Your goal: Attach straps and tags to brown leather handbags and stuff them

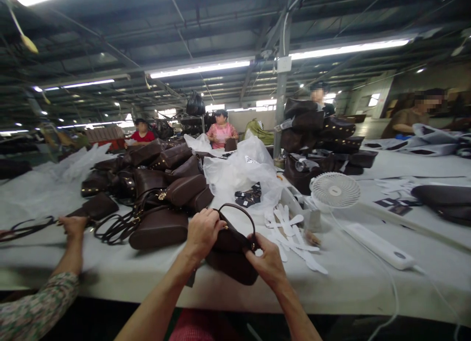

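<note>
A dark brown handbag (233,265) with a looped handle is held between my two hands at the table's front edge. My left hand (203,234) is closed on its upper left side, near a small gold fitting. On the other side, my right hand (265,260) pinches the bag's upper right corner, where the handle joins it. The handle arches up between both hands. Just left of my left hand lies a heap of similar brown handbags (160,228) with straps and gold hardware.
A co-worker's hand (74,225) holds another brown bag at left. White strips (290,233), a small white fan (335,190), a white power strip (380,246) and its cables lie to the right. Clear plastic wrapping (245,167) and stacked bags (305,130) stand behind, near a post (281,91).
</note>
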The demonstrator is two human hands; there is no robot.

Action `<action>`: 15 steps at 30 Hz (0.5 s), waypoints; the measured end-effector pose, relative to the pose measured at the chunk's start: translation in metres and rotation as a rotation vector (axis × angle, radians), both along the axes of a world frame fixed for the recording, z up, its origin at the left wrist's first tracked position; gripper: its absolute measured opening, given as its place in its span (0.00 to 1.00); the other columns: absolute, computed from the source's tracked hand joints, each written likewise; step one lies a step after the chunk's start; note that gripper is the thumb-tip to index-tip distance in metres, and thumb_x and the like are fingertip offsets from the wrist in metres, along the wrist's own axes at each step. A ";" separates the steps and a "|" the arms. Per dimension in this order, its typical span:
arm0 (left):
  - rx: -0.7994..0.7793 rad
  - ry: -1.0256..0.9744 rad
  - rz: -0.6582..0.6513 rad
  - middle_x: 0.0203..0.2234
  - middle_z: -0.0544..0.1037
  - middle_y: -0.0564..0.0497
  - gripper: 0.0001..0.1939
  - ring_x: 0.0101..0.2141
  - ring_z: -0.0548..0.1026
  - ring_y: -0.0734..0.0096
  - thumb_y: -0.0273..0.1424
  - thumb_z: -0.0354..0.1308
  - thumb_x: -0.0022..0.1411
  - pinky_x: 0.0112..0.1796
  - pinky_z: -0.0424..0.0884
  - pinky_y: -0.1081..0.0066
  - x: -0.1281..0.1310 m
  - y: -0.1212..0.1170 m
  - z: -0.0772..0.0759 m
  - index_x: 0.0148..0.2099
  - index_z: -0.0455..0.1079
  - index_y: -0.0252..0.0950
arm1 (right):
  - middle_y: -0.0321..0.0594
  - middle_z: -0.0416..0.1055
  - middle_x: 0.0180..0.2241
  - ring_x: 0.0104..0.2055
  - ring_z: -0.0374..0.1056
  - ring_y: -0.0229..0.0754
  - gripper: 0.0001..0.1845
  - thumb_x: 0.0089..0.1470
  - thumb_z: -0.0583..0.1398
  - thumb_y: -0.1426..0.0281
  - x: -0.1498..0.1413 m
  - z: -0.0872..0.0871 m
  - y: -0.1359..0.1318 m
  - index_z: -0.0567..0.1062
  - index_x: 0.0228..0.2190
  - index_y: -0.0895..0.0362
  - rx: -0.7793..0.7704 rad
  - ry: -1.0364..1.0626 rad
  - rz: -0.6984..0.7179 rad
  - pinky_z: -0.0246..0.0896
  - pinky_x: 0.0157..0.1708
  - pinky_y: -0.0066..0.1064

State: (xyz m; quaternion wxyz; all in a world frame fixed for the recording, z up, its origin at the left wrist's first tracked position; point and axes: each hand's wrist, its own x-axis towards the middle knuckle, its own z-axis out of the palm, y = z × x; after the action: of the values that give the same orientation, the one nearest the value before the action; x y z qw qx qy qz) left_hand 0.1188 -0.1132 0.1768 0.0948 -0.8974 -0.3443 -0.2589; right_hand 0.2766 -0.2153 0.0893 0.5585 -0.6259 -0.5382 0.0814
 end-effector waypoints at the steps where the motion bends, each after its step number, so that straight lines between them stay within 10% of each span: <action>1: -0.003 -0.005 0.000 0.30 0.74 0.50 0.10 0.34 0.69 0.66 0.33 0.56 0.65 0.35 0.61 0.68 0.000 0.001 -0.001 0.30 0.66 0.37 | 0.35 0.71 0.24 0.27 0.66 0.39 0.03 0.46 0.59 0.70 0.004 0.000 -0.003 0.72 0.27 0.55 -0.007 -0.007 0.004 0.61 0.29 0.30; 8: -0.133 -0.097 0.018 0.27 0.71 0.51 0.13 0.32 0.68 0.67 0.33 0.53 0.65 0.34 0.61 0.70 -0.014 0.014 -0.002 0.27 0.63 0.38 | 0.35 0.72 0.25 0.28 0.66 0.40 0.07 0.48 0.61 0.66 0.044 -0.002 -0.024 0.76 0.31 0.55 -0.057 0.071 0.046 0.63 0.29 0.29; 15: -0.532 -0.518 -0.274 0.36 0.74 0.48 0.11 0.39 0.71 0.67 0.30 0.50 0.62 0.42 0.65 0.69 -0.018 0.008 -0.019 0.27 0.63 0.37 | 0.45 0.78 0.38 0.40 0.73 0.51 0.19 0.48 0.58 0.62 0.085 -0.014 -0.003 0.77 0.42 0.54 -0.055 -0.147 0.009 0.70 0.39 0.39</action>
State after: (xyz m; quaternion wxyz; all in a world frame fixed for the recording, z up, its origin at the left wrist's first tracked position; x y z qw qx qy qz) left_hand 0.1007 -0.1052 0.1581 -0.2664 -0.8332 -0.2890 -0.3889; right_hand 0.3619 -0.2186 0.0754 0.4996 -0.6431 -0.5780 0.0525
